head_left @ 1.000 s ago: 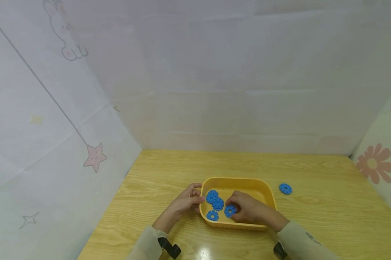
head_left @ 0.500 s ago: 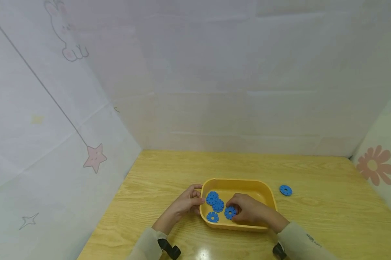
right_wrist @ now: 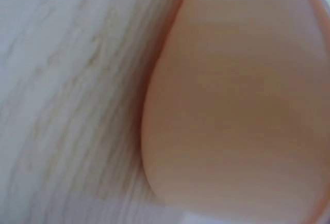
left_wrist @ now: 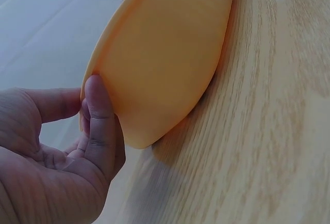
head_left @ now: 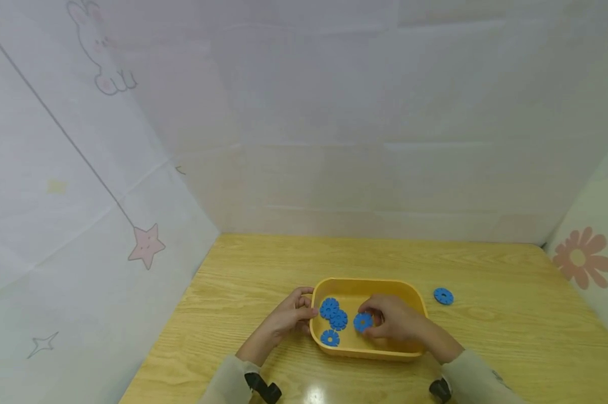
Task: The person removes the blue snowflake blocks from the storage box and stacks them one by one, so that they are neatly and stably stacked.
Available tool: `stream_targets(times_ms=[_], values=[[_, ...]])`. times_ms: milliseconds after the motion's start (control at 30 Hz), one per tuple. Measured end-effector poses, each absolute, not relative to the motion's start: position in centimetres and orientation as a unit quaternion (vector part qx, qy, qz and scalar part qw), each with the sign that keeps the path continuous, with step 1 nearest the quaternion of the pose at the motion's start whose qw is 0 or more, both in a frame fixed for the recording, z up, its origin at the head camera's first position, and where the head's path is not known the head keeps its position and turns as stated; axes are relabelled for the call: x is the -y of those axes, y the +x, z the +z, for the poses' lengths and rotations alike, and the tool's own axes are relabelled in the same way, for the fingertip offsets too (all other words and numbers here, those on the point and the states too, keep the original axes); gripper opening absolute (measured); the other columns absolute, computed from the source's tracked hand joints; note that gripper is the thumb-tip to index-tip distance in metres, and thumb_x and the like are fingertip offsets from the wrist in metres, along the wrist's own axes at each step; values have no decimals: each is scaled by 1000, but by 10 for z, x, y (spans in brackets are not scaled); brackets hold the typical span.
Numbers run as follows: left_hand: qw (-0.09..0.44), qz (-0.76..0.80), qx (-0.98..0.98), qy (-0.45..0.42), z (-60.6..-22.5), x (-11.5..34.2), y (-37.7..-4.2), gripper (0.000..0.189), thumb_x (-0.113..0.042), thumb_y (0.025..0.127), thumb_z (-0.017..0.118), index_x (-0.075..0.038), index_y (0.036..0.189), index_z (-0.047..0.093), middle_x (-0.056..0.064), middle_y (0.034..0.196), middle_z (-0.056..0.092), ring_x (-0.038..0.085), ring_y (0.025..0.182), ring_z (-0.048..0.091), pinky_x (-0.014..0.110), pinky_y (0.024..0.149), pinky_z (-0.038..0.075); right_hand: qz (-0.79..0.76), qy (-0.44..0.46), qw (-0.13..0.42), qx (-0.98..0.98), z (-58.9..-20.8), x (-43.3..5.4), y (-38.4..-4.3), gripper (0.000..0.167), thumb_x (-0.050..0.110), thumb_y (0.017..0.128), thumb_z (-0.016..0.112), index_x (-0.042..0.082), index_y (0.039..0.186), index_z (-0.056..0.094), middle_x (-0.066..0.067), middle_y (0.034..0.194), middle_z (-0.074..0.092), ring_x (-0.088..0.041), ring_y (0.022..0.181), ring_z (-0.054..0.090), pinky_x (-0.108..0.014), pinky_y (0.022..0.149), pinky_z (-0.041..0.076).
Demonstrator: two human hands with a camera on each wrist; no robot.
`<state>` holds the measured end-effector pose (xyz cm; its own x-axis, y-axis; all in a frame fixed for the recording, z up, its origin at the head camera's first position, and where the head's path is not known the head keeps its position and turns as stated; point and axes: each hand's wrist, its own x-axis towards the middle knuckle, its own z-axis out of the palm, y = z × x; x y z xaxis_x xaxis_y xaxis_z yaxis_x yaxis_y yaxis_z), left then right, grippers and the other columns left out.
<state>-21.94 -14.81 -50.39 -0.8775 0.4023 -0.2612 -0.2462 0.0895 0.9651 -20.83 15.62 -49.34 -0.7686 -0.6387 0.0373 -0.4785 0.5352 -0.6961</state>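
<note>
A yellow plastic basin (head_left: 369,354) stands on the table, and my left hand (head_left: 288,315) grips its left rim. In the left wrist view, the thumb and fingers (left_wrist: 100,123) pinch the basin's edge from both sides. Inside the basin my right hand (head_left: 396,318) pinches a blue notched snowflake disc (head_left: 362,322) between thumb and fingers. Several more blue discs (head_left: 329,308) lie at the basin's left end, two of them overlapping. The right wrist view shows only the basin's outer wall (right_wrist: 237,105); the hand is hidden there.
One blue disc (head_left: 443,296) lies on the wooden table (head_left: 263,258), right of the basin. Pale printed cloth walls (head_left: 309,185) rise behind the table and at both sides. A black strap (head_left: 262,387) sits on the left wrist.
My right hand has moved slightly right and away from me within the basin, and the pinched blue disc has shifted with it. The left hand stays on the rim.
</note>
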Motion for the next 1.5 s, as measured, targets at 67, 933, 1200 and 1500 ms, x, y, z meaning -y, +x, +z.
stream_targets(times_ms=[67,933,1200,1500], values=[[242,673,-697,58,-504,148,-219,59,-5,96,65,-1,148,36,4,93,54,15,71,61,27,59,56,-364,-331,97,-865,-491,-161,-208,37,23,88,79,4,118,68,5,89,58,-3,74,52,-23,66,50],[245,674,-695,56,-505,149,-221,58,-6,97,64,-3,148,36,4,93,54,15,69,60,27,58,55,-363,-287,-88,-882,-473,-233,-196,36,16,85,82,11,119,69,8,92,59,-6,76,53,-25,63,49],[249,678,-689,58,-507,149,-222,58,-5,97,63,-3,148,36,4,92,54,16,70,61,26,59,55,-355,-247,-111,-895,-477,-262,-191,37,17,85,83,10,118,69,9,93,60,-4,79,54,-23,66,52],[249,681,-686,57,-509,149,-223,58,-5,97,65,-4,147,37,4,92,54,16,69,61,27,59,55,-350,-201,-96,-910,-486,-290,-196,38,19,89,79,6,123,68,3,98,61,-4,80,54,-23,68,53]])
